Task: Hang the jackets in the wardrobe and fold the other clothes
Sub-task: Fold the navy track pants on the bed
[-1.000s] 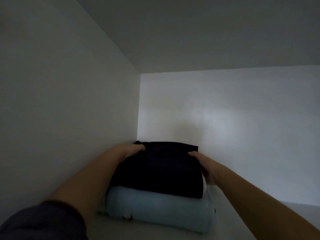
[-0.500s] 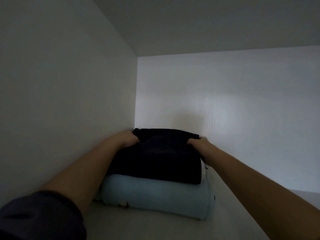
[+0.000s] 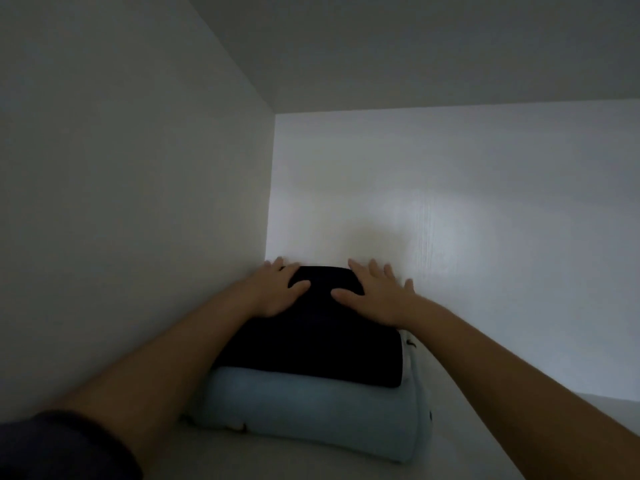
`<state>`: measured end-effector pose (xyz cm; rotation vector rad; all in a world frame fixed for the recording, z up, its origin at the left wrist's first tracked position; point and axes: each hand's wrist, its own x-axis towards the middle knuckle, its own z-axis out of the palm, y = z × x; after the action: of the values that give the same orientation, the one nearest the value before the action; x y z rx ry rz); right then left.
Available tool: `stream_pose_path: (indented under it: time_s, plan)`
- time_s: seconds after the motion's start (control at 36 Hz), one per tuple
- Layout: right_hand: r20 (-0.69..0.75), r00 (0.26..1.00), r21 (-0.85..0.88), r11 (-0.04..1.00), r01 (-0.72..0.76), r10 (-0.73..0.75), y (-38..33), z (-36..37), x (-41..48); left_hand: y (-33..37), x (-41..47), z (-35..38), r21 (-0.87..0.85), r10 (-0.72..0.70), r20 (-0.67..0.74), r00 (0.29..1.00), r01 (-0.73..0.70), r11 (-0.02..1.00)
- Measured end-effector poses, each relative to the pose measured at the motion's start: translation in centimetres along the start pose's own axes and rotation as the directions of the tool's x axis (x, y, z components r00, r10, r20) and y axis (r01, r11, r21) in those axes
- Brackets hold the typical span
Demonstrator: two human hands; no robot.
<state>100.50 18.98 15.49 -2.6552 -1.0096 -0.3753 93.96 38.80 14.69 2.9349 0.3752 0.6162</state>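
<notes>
Black folded garment (image 3: 311, 341) lies on a pale blue folded garment (image 3: 311, 414) in the back left corner of the wardrobe shelf (image 3: 277, 469).

We have both hands flat on the far end of the black one. The left hand (image 3: 275, 292) and right hand (image 3: 377, 296) are released, with fingers spread and pressing down, gripping nothing. The stack sits against the side wall (image 3: 138, 237) and close to the back panel (image 3: 450, 220). We judge both pieces soft, light and limp. They will sag and unfold if lifted by one edge, and the top one may slide on the rounded blue fold. We would best take them from both short sides, palms under the lower fold.
</notes>
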Motion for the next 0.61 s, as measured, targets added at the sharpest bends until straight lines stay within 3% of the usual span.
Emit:
stream_pose_path:
  time_s: [0.06,0.11,0.17,0.22,0.25,0.31,0.39,0.44,0.5,0.61]
  plan:
    - [-0.108,0.991,0.002,0.997,0.08,-0.079,0.0,-0.2,0.1,0.7,-0.2,-0.9,-0.017,0.065,-0.133,0.989,-0.068,0.998]
    - [-0.034,0.995,0.014,0.995,0.097,-0.097,0.0,0.8,0.5,0.8,0.1,-0.6,-0.057,0.105,-0.132,0.986,-0.113,0.992]
    - [0.166,0.986,0.087,0.996,0.017,-0.032,0.5,2.4,0.9,0.8,0.6,0.9,0.005,0.119,0.052,0.992,-0.119,0.993]
    - [0.2,0.98,0.12,0.992,-0.026,0.002,1.2,3.0,1.1,0.5,0.9,1.9,0.031,0.069,0.227,0.972,-0.078,0.996]
    - [0.124,0.992,0.11,0.994,-0.014,0.0,1.3,2.4,0.8,0.4,0.9,1.8,0.013,0.063,0.212,0.975,-0.068,0.998]
    - [-0.057,0.998,0.084,0.996,0.041,-0.037,1.8,1.7,1.2,0.7,0.7,0.5,-0.025,0.117,0.035,0.993,-0.116,0.993]
    - [-0.032,0.994,0.044,0.993,0.106,-0.105,2.4,2.7,2.3,1.8,0.1,-0.2,0.027,0.204,-0.151,0.967,-0.202,0.979]
    - [0.104,0.991,0.104,0.992,0.068,-0.079,2.7,4.4,2.9,2.3,-0.2,0.9,0.07,0.178,-0.04,0.983,-0.175,0.982]
    - [0.151,0.987,0.154,0.987,0.036,-0.059,3.0,5.0,3.2,2.5,-0.5,2.1,0.097,0.104,0.088,0.991,-0.113,0.989]
    - [0.138,0.988,0.196,0.98,0.035,-0.063,2.8,4.4,2.3,2.8,-0.8,2.2,0.117,0.084,0.081,0.993,-0.093,0.989]
